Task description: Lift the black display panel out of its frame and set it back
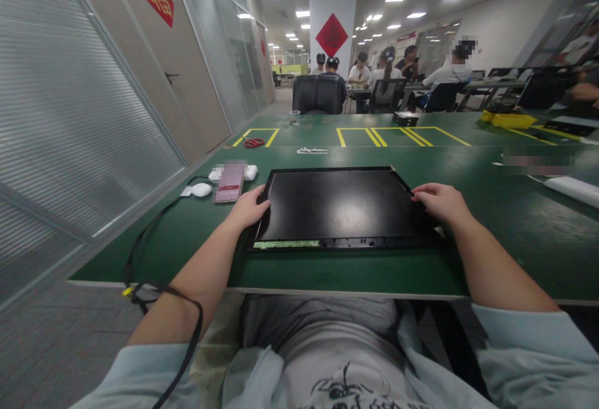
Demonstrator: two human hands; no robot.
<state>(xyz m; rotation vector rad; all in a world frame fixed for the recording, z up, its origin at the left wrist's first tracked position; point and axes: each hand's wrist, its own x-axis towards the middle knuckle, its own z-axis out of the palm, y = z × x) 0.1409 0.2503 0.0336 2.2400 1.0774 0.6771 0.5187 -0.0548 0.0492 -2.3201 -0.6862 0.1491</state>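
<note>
A black flat display panel (337,206) lies before me on the green table, its glossy face up. Along its near edge runs a narrow strip with a green section (286,244) on the left and dark parts on the right. My left hand (250,207) grips the panel's left edge, thumb on top of the frame, the other fingers partly hidden. At the right edge, my right hand (442,203) is closed on the frame with its fingertips; some of its fingers are out of sight.
Left of the panel are a phone (230,183), a white rounded device (202,190) and a black cable (154,222) crossing my left forearm. Red-handled scissors (254,143), a clear cup (294,118) and a yellow bag (508,120) stand farther off. Several people sit beyond the table (355,275).
</note>
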